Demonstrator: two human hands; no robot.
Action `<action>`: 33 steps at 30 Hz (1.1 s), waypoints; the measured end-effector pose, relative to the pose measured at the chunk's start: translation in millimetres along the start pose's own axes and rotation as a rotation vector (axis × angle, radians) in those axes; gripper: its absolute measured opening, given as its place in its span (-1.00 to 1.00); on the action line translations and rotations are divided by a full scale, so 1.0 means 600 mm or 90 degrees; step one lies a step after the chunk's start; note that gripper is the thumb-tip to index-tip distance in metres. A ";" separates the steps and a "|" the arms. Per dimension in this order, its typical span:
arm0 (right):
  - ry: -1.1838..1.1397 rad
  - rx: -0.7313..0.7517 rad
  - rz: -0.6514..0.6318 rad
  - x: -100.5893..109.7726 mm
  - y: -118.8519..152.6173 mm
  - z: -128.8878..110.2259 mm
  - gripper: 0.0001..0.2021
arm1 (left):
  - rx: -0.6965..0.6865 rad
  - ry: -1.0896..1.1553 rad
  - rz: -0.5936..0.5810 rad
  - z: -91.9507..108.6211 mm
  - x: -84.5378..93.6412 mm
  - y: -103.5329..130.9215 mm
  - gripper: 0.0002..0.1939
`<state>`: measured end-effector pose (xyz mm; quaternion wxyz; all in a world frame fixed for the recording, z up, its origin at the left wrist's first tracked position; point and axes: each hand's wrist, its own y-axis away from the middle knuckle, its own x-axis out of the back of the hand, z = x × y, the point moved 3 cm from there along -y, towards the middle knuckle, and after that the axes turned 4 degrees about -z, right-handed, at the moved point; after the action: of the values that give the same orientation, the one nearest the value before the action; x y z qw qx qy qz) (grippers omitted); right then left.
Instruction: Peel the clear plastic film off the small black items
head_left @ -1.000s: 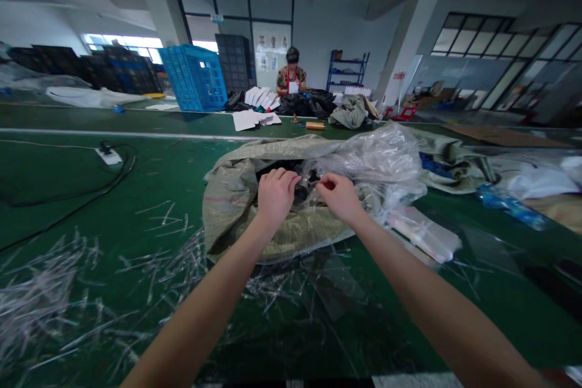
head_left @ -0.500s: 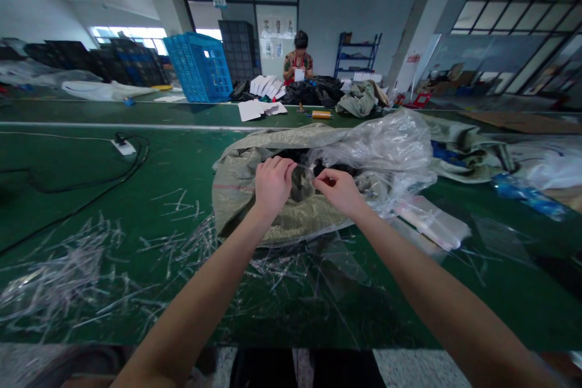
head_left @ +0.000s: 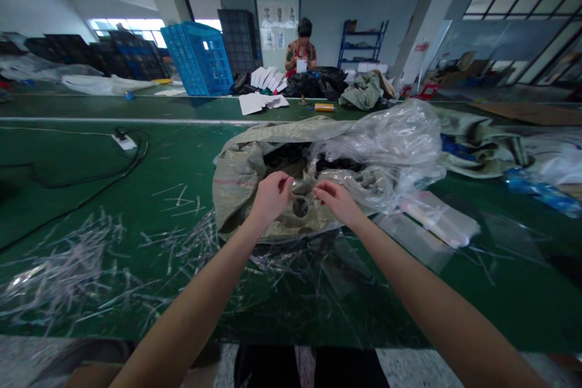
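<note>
Between my two hands hangs a small clear plastic bag [head_left: 301,187], its top edge pinched at either side. My left hand [head_left: 271,195] is closed on the left corner, and the fingertips of my right hand [head_left: 335,197] are closed on the right one. A dark round piece [head_left: 300,207] shows below the fingers; whether it lies inside the clear bag I cannot tell. Both hands are over the open mouth of a grey-green woven sack [head_left: 236,179], which holds dark items [head_left: 286,156]. A large crumpled clear plastic liner [head_left: 386,139] spills from the sack's right side.
Clear plastic strips [head_left: 68,273] litter the green table [head_left: 182,145] at left and front. Stacked flat clear bags [head_left: 441,218] lie to the right. A power strip [head_left: 123,141] with a black cable sits left. Across the table stand a blue crate [head_left: 197,60] and a person [head_left: 300,51].
Both hands have come down and slightly nearer me with the clear bag between them. The dark round piece now hangs lower, against the sack's front edge. The view has shifted slightly.
</note>
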<state>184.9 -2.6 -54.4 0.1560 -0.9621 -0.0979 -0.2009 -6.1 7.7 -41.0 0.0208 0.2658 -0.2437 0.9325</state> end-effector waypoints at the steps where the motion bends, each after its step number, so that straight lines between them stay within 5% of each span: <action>1: -0.018 -0.014 -0.008 -0.005 0.004 0.013 -0.74 | 0.014 0.008 -0.007 -0.007 -0.003 0.001 -0.81; 6: -0.038 -0.030 -0.042 -0.039 0.023 0.055 -0.59 | 0.090 0.047 -0.035 -0.034 -0.010 0.003 -0.79; 16: -0.086 0.005 0.062 -0.053 0.011 0.058 -0.82 | 0.146 0.145 -0.080 -0.077 0.005 -0.015 -0.74; 26: -0.242 0.005 0.133 -0.065 0.010 0.085 -0.80 | 0.085 0.027 -0.183 -0.070 0.009 -0.023 -0.63; 30: -0.288 -0.010 0.149 -0.067 0.010 0.095 -0.80 | 0.033 -0.093 -0.094 -0.058 0.009 -0.016 -0.73; 33: -0.303 -0.020 0.154 -0.068 0.011 0.098 -0.78 | -0.156 -0.253 0.029 -0.018 0.000 0.006 -0.85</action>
<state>170.4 5.9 -124.2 0.1369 -0.9893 -0.0128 0.0495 -11.6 9.7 -50.4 -0.0164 0.4340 -0.3604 0.8255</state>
